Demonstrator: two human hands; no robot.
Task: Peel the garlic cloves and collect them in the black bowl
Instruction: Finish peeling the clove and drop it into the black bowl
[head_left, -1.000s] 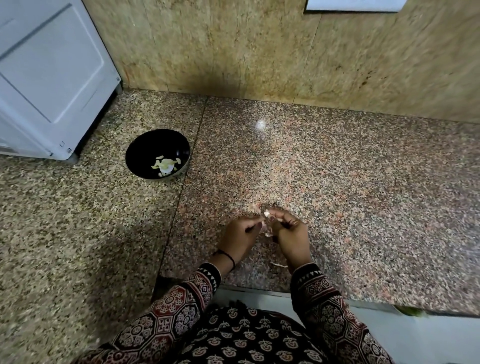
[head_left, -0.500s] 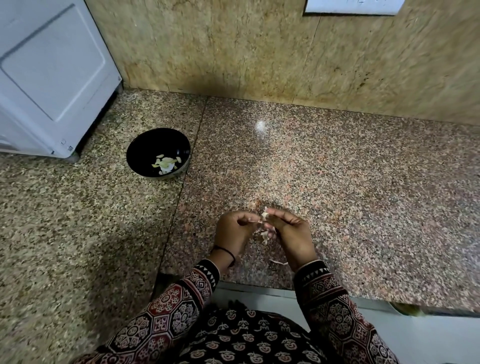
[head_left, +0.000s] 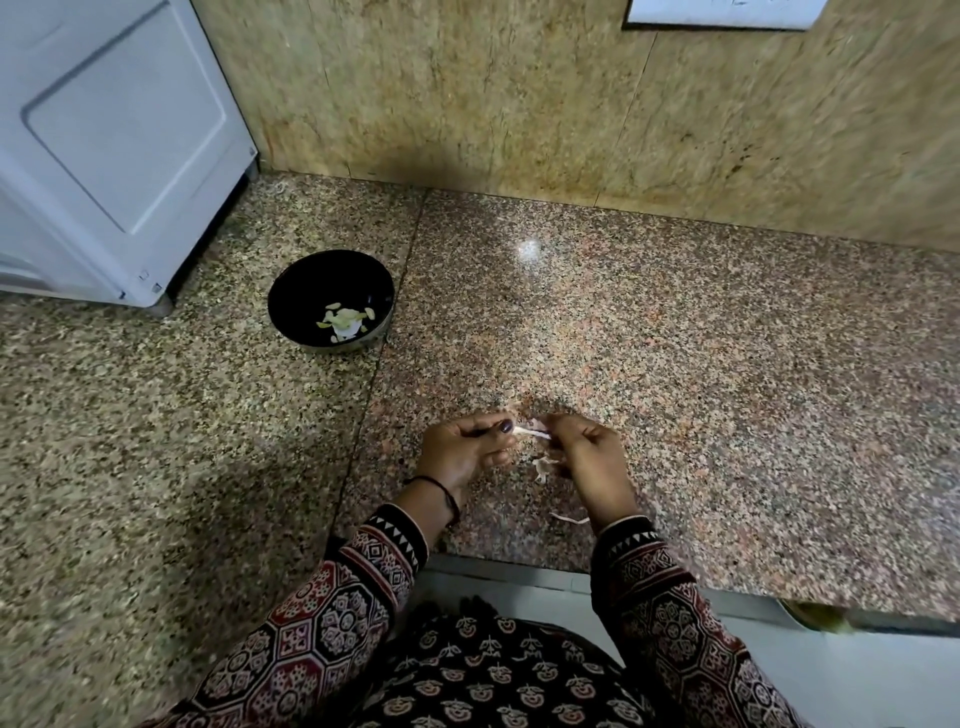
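Left hand (head_left: 462, 452) and right hand (head_left: 587, 457) now slightly apart, both pinching a half-hidden garlic clove (head_left: 530, 430)

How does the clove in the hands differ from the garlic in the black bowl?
The held clove is pinched between left hand and right hand; the bowl cloves lie loose in the black bowl. The held clove looks white and papery; the bowl cloves look mostly yellowish and bare. The held clove is single; the bowl cloves are several. Both are small and pale.

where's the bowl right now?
Head view, left of centre: the bowl sits on the counter, right of the white appliance, apart from it.
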